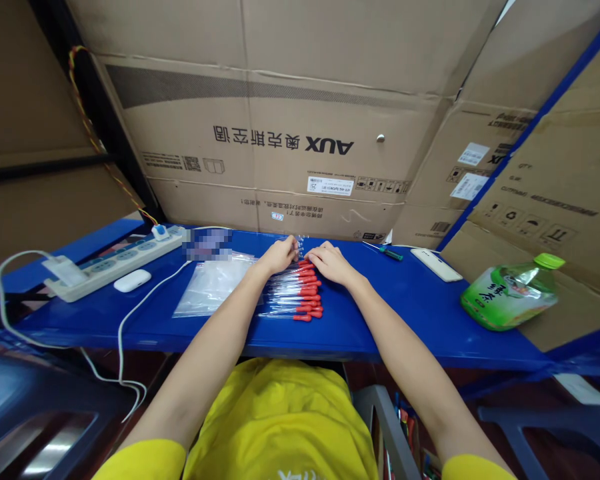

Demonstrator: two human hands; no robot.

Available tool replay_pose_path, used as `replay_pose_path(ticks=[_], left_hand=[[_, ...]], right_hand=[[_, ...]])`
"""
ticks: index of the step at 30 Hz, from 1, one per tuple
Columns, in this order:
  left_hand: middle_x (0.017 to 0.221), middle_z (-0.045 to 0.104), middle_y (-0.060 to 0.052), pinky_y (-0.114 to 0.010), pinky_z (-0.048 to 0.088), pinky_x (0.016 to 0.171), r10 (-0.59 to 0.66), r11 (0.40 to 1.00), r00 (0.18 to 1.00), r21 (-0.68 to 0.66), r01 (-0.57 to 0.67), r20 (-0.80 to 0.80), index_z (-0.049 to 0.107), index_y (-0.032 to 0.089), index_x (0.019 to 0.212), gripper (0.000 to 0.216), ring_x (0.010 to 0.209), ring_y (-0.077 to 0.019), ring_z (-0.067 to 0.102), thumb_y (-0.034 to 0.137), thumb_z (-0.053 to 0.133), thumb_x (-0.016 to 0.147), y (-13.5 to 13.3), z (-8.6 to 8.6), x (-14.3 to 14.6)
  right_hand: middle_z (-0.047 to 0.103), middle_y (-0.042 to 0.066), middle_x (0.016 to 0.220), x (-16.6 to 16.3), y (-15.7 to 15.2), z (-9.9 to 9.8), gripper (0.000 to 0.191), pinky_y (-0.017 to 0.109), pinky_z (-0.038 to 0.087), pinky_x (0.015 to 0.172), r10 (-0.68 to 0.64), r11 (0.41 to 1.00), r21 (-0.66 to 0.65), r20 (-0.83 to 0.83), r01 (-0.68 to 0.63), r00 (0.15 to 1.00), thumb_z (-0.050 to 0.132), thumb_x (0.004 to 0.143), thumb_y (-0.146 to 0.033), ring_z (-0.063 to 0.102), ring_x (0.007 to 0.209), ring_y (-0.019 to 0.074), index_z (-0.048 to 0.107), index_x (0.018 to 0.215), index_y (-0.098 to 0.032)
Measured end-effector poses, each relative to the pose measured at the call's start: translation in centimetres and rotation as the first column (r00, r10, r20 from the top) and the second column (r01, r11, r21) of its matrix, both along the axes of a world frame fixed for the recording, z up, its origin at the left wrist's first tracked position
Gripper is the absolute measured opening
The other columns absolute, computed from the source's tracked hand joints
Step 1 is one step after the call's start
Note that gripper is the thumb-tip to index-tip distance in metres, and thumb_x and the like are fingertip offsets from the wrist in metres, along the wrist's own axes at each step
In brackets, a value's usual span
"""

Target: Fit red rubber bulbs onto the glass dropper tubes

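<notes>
A row of clear droppers with red rubber bulbs (300, 293) lies side by side on the blue table (410, 300). My left hand (279, 255) rests at the far end of the row, fingers curled down on the glass tips. My right hand (330, 261) lies beside it, fingers bent and pressed on the red bulbs at the far end. Both hands touch the droppers; whether either lifts one I cannot tell. A stack of clear plastic bags (213, 283) lies just left of the row.
A white power strip (115, 263) with cable and a white earbud case (132, 280) sit at the left. A green screwdriver (391, 253), a white phone (436, 264) and a lying green tea bottle (513, 293) are at the right. Cardboard boxes (300, 133) wall the back.
</notes>
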State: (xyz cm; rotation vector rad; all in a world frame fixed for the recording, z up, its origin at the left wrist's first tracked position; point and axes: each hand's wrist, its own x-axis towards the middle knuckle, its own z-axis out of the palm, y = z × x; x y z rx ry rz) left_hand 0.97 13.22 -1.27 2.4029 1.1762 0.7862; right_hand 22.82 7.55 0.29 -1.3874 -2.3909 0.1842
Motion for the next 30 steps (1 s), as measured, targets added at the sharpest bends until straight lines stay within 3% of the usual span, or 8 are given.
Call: replay_pose_path(ticks=[5, 8, 18, 22, 26, 30], left_hand=[[0.092, 0.081, -0.004, -0.031, 0.053, 0.082, -0.010, 1.000, 0.999, 0.001, 0.010, -0.044, 0.056, 0.021, 0.113, 0.034, 0.091, -0.0237, 0.077, 0.018, 0.071, 0.082, 0.2, -0.1, -0.1], [0.092, 0.081, -0.003, -0.030, 0.053, 0.083, 0.007, 1.000, 0.997, 0.009, -0.006, -0.075, 0.059, 0.020, 0.113, 0.039, 0.092, -0.0240, 0.077, 0.018, 0.076, 0.078, 0.1, 0.0, -0.2], [0.100, 0.080, -0.007, -0.031, 0.054, 0.085, 0.180, 0.982, 0.973, 0.077, -0.170, -0.143, 0.072, 0.020, 0.102, 0.025, 0.097, -0.0252, 0.074, 0.028, 0.081, 0.080, 0.0, 0.5, -0.6], [0.102, 0.079, -0.010, -0.033, 0.055, 0.089, 0.222, 0.972, 0.968, 0.101, -0.210, -0.121, 0.073, 0.019, 0.100, 0.022, 0.100, -0.0268, 0.073, 0.038, 0.075, 0.090, 0.0, 0.8, -0.7], [0.101, 0.080, -0.011, -0.033, 0.055, 0.087, 0.352, 0.932, 0.933, 0.120, -0.343, -0.067, 0.074, 0.020, 0.100, 0.018, 0.099, -0.0268, 0.074, 0.036, 0.068, 0.094, 0.3, 0.9, -1.3], [0.092, 0.081, -0.007, -0.030, 0.055, 0.080, 0.420, 0.907, 0.906, 0.051, -0.418, -0.048, 0.075, 0.022, 0.096, 0.018, 0.091, -0.0245, 0.074, 0.036, 0.078, 0.086, 0.9, 0.9, -2.2]], right_hand=[[0.074, 0.009, 0.129, -0.1, 0.1, -0.3, 0.042, 0.044, 0.037, 0.096, 0.006, 1.000, -0.005, 0.038, -0.006, 0.999, 0.038, 0.113, -0.035, 0.049, 0.118, 0.0286, 0.078, 0.120, -0.025], [0.074, 0.009, 0.128, -0.2, 0.0, -0.3, 0.043, 0.044, 0.036, 0.097, 0.008, 1.000, -0.011, 0.040, -0.008, 0.999, 0.037, 0.114, -0.037, 0.048, 0.117, 0.0284, 0.078, 0.119, -0.026], [0.076, 0.009, 0.123, -0.2, 0.0, -0.4, 0.039, 0.048, 0.032, 0.104, -0.024, 1.000, 0.009, 0.035, 0.024, 0.999, 0.038, 0.113, -0.036, 0.047, 0.123, 0.0291, 0.076, 0.118, -0.026], [0.076, 0.009, 0.120, -0.1, 0.0, -0.4, 0.042, 0.049, 0.031, 0.106, -0.036, 0.999, 0.033, 0.040, 0.034, 0.999, 0.036, 0.114, -0.036, 0.048, 0.125, 0.0293, 0.076, 0.113, -0.025], [0.076, 0.010, 0.121, -0.1, 0.0, -0.4, 0.042, 0.049, 0.031, 0.106, -0.040, 0.998, 0.042, 0.045, 0.038, 0.998, 0.036, 0.114, -0.038, 0.048, 0.125, 0.0299, 0.076, 0.111, -0.024], [0.076, 0.009, 0.126, -0.3, 0.0, -0.5, 0.042, 0.050, 0.030, 0.107, -0.009, 1.000, 0.017, 0.023, 0.008, 1.000, 0.037, 0.114, -0.040, 0.047, 0.126, 0.0295, 0.076, 0.120, -0.026]])
